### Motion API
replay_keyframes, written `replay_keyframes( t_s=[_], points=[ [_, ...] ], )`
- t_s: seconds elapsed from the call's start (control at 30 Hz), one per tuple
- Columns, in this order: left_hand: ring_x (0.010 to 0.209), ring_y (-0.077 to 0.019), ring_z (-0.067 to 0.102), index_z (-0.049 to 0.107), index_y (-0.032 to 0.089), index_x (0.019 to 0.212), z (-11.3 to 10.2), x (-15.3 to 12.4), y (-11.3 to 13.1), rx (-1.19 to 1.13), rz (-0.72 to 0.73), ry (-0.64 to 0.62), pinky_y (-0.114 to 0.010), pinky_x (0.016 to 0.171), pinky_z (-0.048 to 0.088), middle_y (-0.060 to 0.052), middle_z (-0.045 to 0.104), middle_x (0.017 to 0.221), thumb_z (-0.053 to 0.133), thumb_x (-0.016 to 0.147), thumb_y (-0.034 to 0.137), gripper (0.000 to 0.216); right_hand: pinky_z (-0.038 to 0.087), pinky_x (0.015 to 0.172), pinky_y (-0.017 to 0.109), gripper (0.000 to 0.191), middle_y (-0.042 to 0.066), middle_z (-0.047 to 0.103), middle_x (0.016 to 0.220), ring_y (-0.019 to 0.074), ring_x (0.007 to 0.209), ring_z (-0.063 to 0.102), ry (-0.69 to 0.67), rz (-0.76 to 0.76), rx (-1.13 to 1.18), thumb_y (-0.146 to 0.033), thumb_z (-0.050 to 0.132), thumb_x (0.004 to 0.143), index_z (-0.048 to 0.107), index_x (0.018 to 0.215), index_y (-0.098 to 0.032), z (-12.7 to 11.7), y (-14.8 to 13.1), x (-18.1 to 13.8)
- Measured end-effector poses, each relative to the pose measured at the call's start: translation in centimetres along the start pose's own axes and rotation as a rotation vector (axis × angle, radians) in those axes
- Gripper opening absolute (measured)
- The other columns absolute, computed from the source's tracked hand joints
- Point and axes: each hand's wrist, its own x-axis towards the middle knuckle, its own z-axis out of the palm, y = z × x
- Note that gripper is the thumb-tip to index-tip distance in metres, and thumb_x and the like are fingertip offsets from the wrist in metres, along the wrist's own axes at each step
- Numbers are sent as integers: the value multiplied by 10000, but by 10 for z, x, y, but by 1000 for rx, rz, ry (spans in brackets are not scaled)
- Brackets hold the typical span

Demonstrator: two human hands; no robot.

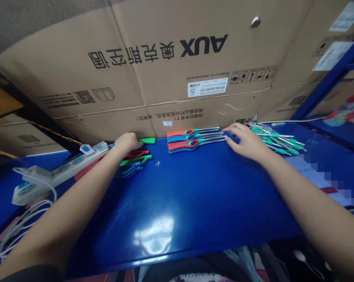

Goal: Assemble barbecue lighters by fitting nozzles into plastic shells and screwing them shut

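My left hand (126,141) is curled down at the back left, among loose lighter handle shells. A green shell (148,140) sticks out beyond its fingers; whether they grip it is hidden. In front lie a red shell (140,153), a green shell (146,158) and several blue shells (131,169). My right hand (243,141) is open, thumb and fingers apart, by the metal tips of several long-necked lighters. Those lighters, with an orange handle (177,134), a blue one (177,138) and a red-and-blue one (181,146), lie side by side.
Metal rods with green ends (279,141) are heaped right of my right hand. A white power strip (59,172) with plugs and cables lies left. Tiny metal pieces (157,163) sit on the blue tabletop (194,196). A cardboard sheet (153,78) stands along the back.
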Motion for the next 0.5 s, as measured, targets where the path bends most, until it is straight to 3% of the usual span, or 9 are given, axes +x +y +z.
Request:
replay_keyframes(
  t_s=[0.13, 0.27, 0.33, 0.4, 0.5],
  points=[
    [1111, -248, 648, 593, 179, 1297, -1, -1, -4, -12, 25, 4, -446, 915, 577, -102, 620, 1291, 645, 977, 355, 370, 513, 979, 495, 332, 152, 652, 1201, 318, 1124, 623, -9, -16, 2, -318, 489, 951, 658, 1200, -178, 3, 1, -1],
    [1119, -292, 645, 675, 169, 1184, -8, -17, -4, -17, 85, 150, -429, 914, 570, -135, 633, 1250, 668, 946, 327, 285, 512, 982, 490, 301, 143, 662, 1192, 314, 1125, 625, 21, -43, 5, -305, 489, 961, 659, 1178, -184, 3, -4, -1],
    [1111, -359, 641, 734, 152, 1056, -16, -33, -2, -18, 117, 255, -435, 886, 563, -172, 630, 1190, 682, 901, 293, 216, 510, 987, 482, 278, 136, 664, 1173, 305, 1119, 626, 51, -74, 29, -296, 486, 969, 656, 1161, -188, 1, -12, 0],
    [1113, -394, 627, 748, 167, 1045, -23, -53, 1, -17, 154, 361, -451, 861, 556, -173, 622, 1164, 650, 893, 282, 214, 511, 990, 472, 251, 127, 658, 1157, 291, 1110, 628, 74, -111, 84, -282, 494, 972, 652, 1151, -206, 0, -26, 0],
    [1116, -358, 622, 739, 213, 1080, -29, -89, 9, -26, 252, 478, -441, 884, 551, -127, 603, 1208, 582, 908, 249, 236, 528, 979, 450, 222, 111, 636, 1157, 265, 1101, 636, 63, -191, 225, -258, 522, 970, 648, 1152, -240, 2, -53, -3]
  ],
)
